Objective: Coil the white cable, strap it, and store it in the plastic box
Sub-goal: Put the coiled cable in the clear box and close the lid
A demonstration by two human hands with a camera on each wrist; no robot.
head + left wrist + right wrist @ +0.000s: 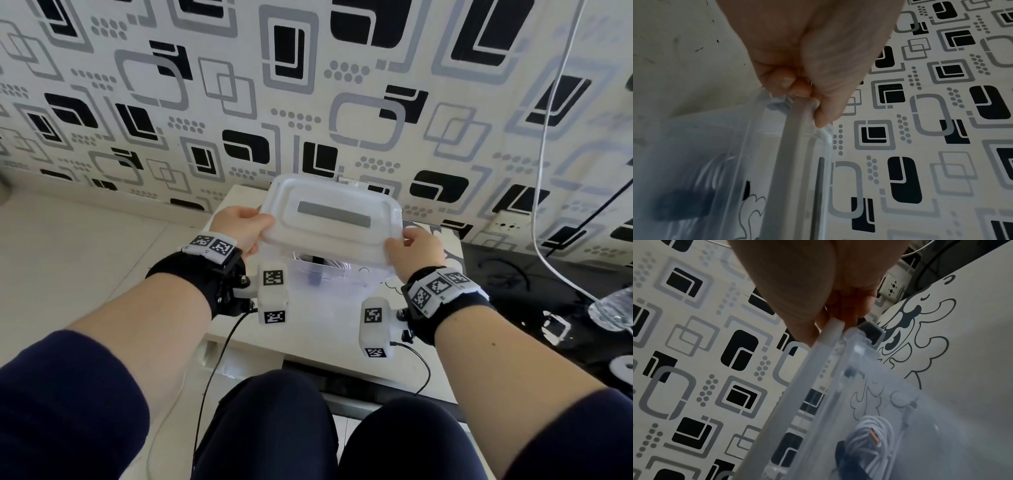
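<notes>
Pinching the lid [331,215] at its left and right ends, the left hand [241,226] and right hand [414,247] held it tilted over the plastic box [329,284] on the desk [308,346], where the strapped white cable [872,437] lay coiled inside.

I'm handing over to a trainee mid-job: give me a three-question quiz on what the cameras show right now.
1. True or false: the lid is already pressed flat onto the plastic box.
2. Where is the coiled white cable? A) on the floor B) inside the box C) in the right hand
3. Fill in: the left hand and right hand each grip an end of the ____.

Key:
1. False; it is held tilted above the box's opening.
2. B; a dark strap is round it.
3. lid
</notes>
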